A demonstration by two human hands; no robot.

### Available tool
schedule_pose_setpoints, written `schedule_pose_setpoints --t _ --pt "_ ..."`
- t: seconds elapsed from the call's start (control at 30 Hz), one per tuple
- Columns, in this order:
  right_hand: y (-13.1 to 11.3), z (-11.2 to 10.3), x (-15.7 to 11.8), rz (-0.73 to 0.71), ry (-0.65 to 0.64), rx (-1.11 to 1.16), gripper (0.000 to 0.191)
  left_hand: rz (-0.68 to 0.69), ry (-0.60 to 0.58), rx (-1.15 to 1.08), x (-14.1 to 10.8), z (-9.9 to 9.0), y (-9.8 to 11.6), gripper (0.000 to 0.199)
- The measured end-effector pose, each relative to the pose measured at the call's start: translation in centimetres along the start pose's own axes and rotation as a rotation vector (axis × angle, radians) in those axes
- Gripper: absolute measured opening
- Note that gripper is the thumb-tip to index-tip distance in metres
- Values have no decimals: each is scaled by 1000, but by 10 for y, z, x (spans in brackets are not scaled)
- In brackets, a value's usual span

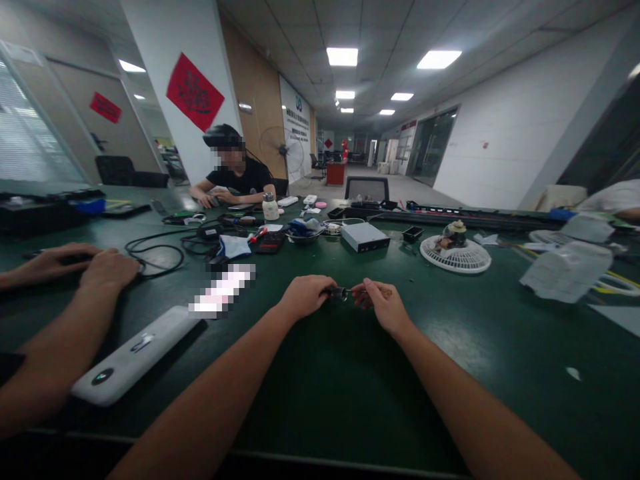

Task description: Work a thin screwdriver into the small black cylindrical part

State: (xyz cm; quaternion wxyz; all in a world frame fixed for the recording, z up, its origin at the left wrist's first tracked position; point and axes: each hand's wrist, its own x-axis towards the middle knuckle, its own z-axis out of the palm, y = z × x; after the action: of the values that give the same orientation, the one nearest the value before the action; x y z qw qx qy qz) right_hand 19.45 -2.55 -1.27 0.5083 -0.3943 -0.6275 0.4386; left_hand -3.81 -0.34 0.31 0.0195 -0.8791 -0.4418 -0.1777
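Just above the green table, my left hand (309, 295) is closed around a small dark cylinder (340, 292) with a shiny, clear-looking end that points right. Close to that end is my right hand (379, 300), its thumb and index finger pinched together. A thin, light sliver shows between the right fingertips and the cylinder, too small to name. The other right fingers are curled, and what they may hold is hidden.
Left of my arm lies a long white device (137, 353). Beside it rest a co-worker's hands (107, 267). Ahead stand a grey metal box (365, 237) and a white fan grille (455, 257). Black cable (155, 257) loops to the left. Another person (235, 170) sits across the table (320, 387).
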Motion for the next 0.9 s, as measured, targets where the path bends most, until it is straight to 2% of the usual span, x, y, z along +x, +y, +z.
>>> schedule_pose_setpoints --t 0.17,0.4,0.63,0.9 --pt "0 1 -2 23 -54 6 58 -3 -3 1 0 0 -1 28" --pt "2 0 1 30 7 -1 57 14 -24 38 0 -3 3 28" --pt "-3 -1 -2 48 -66 28 57 21 -34 63 0 -3 3 30" --pt "2 -3 1 59 -19 19 54 36 -39 106 0 -4 7 30"
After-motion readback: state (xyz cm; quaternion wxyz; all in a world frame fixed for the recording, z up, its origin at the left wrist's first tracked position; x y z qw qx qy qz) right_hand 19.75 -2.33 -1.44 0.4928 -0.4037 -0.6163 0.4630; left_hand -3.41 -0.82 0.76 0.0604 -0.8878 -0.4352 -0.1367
